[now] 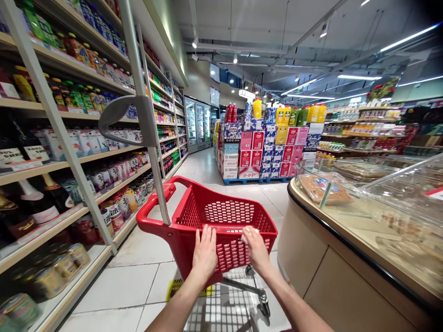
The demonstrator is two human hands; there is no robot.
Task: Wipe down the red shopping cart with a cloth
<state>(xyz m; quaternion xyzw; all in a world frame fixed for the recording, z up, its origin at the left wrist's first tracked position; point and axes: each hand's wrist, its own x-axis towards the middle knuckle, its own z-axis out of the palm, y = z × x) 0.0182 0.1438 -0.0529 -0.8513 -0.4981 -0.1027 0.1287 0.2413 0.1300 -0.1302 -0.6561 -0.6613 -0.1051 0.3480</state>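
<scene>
A red plastic shopping cart with a perforated basket stands right in front of me, and its basket holds no goods that I can see. A metal pole with a grey loop handle rises from its left end. My left hand is at the cart's near side, fingers stretched out and nothing in them. Further right, my right hand is at the near rim with its fingers curled in. Something whitish shows at its fingertips, too blurred to name. Whether either hand touches the cart, I cannot tell.
Drink shelves line the left side. Ahead stand stacked drink cartons topped with juice bottles. A curved glass-topped food counter is close on the right. Tiled floor runs along the aisle toward glass-door fridges.
</scene>
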